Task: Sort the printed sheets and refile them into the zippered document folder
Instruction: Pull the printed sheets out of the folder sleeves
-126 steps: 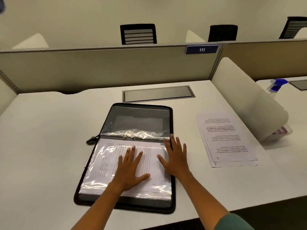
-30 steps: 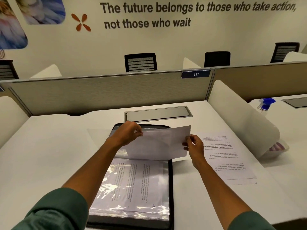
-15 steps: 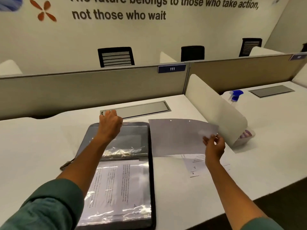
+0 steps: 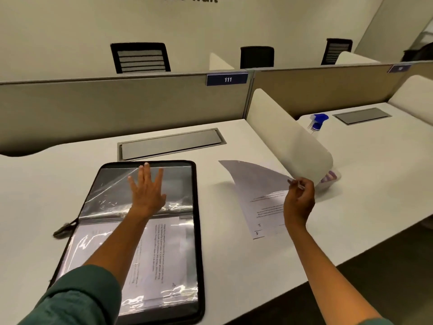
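Surface [image 4: 234, 266] — white; we see its near edge cut off by the frame. Zippered document folder [image 4: 199, 231], open flat, left of centre; its lower corner is hidden under our sleeve, and the print inside its plastic sleeves is too glared to read. Loose sheet [image 4: 253, 181], curled, blank side up, now lowered over the printed stack [image 4: 264, 219] — half a second ago it was higher. Left hand [image 4: 146, 191]: flat, fingers spread, on the upper sleeve, earlier at the folder's top edge. Right hand [image 4: 298, 200]: grip pinching the sheet's right corner.
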{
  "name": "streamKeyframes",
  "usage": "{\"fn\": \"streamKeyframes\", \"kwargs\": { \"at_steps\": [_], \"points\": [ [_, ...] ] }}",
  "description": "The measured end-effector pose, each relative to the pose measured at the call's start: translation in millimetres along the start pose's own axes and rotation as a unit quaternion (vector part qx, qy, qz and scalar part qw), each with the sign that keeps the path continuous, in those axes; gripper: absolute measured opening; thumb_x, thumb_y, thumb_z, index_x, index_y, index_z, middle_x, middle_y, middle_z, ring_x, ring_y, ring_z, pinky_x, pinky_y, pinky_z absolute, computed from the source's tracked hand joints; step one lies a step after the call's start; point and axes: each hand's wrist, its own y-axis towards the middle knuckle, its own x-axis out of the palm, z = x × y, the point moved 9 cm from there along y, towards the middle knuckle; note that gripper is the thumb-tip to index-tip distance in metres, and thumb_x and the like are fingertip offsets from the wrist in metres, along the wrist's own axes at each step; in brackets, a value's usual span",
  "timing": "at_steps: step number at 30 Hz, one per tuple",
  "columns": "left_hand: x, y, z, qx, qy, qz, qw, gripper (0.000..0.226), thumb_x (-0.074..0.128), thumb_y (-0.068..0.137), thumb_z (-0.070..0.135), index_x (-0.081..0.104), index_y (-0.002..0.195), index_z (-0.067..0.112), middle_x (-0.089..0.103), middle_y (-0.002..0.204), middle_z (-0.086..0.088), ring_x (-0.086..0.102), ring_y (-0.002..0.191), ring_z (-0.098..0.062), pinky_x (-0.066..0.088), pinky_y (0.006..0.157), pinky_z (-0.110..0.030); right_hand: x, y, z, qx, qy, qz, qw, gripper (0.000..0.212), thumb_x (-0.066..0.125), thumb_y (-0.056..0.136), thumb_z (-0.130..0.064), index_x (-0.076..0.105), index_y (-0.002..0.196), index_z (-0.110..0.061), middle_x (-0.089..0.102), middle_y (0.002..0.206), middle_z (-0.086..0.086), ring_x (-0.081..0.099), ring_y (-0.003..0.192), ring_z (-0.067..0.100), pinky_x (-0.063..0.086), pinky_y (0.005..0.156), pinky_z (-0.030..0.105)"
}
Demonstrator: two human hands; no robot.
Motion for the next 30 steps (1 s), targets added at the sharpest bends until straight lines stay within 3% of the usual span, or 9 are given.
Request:
{"fn": "streamKeyframes", "kwargs": {
  "at_steps": [4, 8, 10, 15, 18, 24, 30],
  "points": [
    [37, -15, 3, 0.006, -0.011, -0.05, 0.999, 0.087, 0.049, 0.094, 0.056, 0.0, 0.157, 0.024, -0.01, 0.163, -0.019, -0.006, 0.15, -0.038, 0.007, 0.117, -0.062, 3, -29, 1, -0.065, -0.03, -0.047, 0.996, 0.018, 0.05, 0.093, -0.015, 0.057, 0.105, -0.005, 0.06, 0.111, 0.013, 0.054, 0.098, 0.011, 0.045, 0.082, 0.006],
    [61, -26, 3, 0.005, -0.046, -0.083, 0.995, 0.076, 0.042, 0.098, 0.054, 0.005, 0.158, 0.025, -0.008, 0.164, -0.017, -0.006, 0.151, -0.036, 0.004, 0.118, -0.061, 14, -73, 8, -0.148, -0.09, -0.159, 0.972, 0.026, 0.048, 0.093, -0.026, 0.055, 0.107, -0.004, 0.054, 0.114, 0.01, 0.052, 0.108, 0.015, 0.044, 0.093, 0.01],
    [67, -31, 4, 0.009, -0.056, -0.097, 0.994, 0.076, 0.043, 0.098, 0.054, 0.006, 0.158, 0.026, -0.009, 0.164, -0.016, -0.008, 0.151, -0.035, 0.003, 0.118, -0.06, 16, -92, 20, -0.165, -0.123, -0.203, 0.957, 0.022, 0.055, 0.092, -0.022, 0.052, 0.11, -0.009, 0.054, 0.117, 0.009, 0.051, 0.111, 0.012, 0.042, 0.095, 0.009],
    [78, -40, 12, 0.031, -0.06, -0.115, 0.991, 0.076, 0.043, 0.097, 0.056, 0.009, 0.158, 0.025, -0.009, 0.164, -0.017, -0.007, 0.151, -0.036, 0.007, 0.118, -0.061, 11, -125, 51, -0.161, -0.182, -0.284, 0.927, 0.036, 0.067, 0.084, -0.011, 0.053, 0.118, -0.014, 0.054, 0.126, 0.003, 0.047, 0.12, 0.006, 0.037, 0.096, 0.003],
    [80, -44, 19, 0.04, -0.059, -0.126, 0.989, 0.073, 0.039, 0.098, 0.057, 0.008, 0.157, 0.026, -0.01, 0.164, -0.016, -0.008, 0.151, -0.035, 0.006, 0.119, -0.06, 5, -133, 66, -0.128, -0.21, -0.292, 0.924, 0.035, 0.068, 0.088, -0.011, 0.055, 0.12, -0.014, 0.055, 0.127, 0.003, 0.049, 0.12, 0.009, 0.038, 0.091, 0.001],
    [82, -46, 30, 0.057, -0.07, -0.142, 0.986, 0.074, 0.038, 0.098, 0.059, 0.009, 0.157, 0.026, -0.012, 0.164, -0.015, -0.01, 0.151, -0.034, 0.004, 0.118, -0.059, -4, -139, 82, -0.057, -0.23, -0.26, 0.936, 0.028, 0.065, 0.092, -0.013, 0.06, 0.119, -0.01, 0.06, 0.121, 0.004, 0.055, 0.112, 0.013, 0.05, 0.096, 0.028],
    [86, -54, 31, 0.076, -0.082, -0.136, 0.984, 0.075, 0.039, 0.097, 0.061, 0.012, 0.157, 0.026, -0.011, 0.164, -0.015, -0.009, 0.151, -0.033, 0.004, 0.118, -0.058, 4, -123, 97, 0.019, -0.244, -0.245, 0.938, 0.03, 0.063, 0.093, -0.01, 0.059, 0.123, -0.009, 0.058, 0.128, 0.009, 0.056, 0.118, 0.021, 0.042, 0.094, 0.02]
  ]
}}
